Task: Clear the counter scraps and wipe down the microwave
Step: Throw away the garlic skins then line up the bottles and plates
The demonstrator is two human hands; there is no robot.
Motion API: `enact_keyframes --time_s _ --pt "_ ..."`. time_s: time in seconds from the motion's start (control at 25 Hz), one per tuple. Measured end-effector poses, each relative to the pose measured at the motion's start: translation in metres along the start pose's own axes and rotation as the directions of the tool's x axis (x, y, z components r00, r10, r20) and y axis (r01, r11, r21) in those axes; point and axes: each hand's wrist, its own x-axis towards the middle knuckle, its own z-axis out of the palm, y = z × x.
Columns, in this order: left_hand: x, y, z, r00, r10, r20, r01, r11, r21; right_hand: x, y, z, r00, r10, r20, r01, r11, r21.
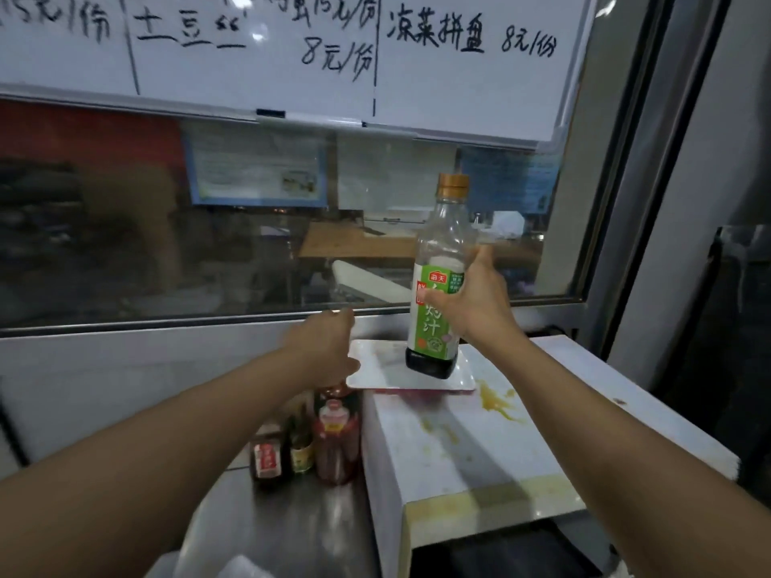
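Atop the stained white microwave (492,444), your right hand (471,298) wraps the labelled middle of a tall sauce bottle (438,285), thumb up one side and fingers curled round the far side, at the back of the microwave top beside the window ledge. The bottle's base hovers at or just over a white tray (375,369); whether it touches cannot be told. Your left hand (325,344) reaches to the tray's left edge, but blur hides whether its fingers pinch the rim or merely rest against it.

Dark liquid fills only the bottom of the bottle, so it should feel light and a little top-tall; it looks like clear glass or hard plastic, stiff, smooth and possibly greasy. Your grip on the paper label is the sensible place, giving more friction than the bare neck below the gold cap (452,183).

The tray appears thin, rigid and light. Take it by the rim with thumb above and fingers beneath, and keep it level, since reddish residue shows on it.

Yellow smears (496,404) streak the microwave top, not yet wiped. Three small condiment bottles (304,444) stand on the steel counter (267,527) just left of the microwave, close enough to knock.
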Motion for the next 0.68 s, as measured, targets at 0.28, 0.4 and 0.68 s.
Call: enact_keyframes --time_s 0.28,0.4,0.68 --pt "-0.058 -0.139 -0.005 0.991 -0.077 0.11 0.075 0.997 0.021 -0.061 -0.067 0.106 0.994 0.008 0.105 -0.012 0.999 0.03" --pt "-0.084 -0.2 0.005 0.983 -0.092 0.158 0.089 0.996 0.023 -0.09 -0.084 0.163 0.988 0.033 0.151 -0.039 0.999 0.036" --pt "-0.117 -0.298 0.054 0.952 -0.057 0.301 0.048 0.998 0.038 -0.151 -0.081 0.277 0.974 0.135 0.181 -0.137 0.991 0.001"
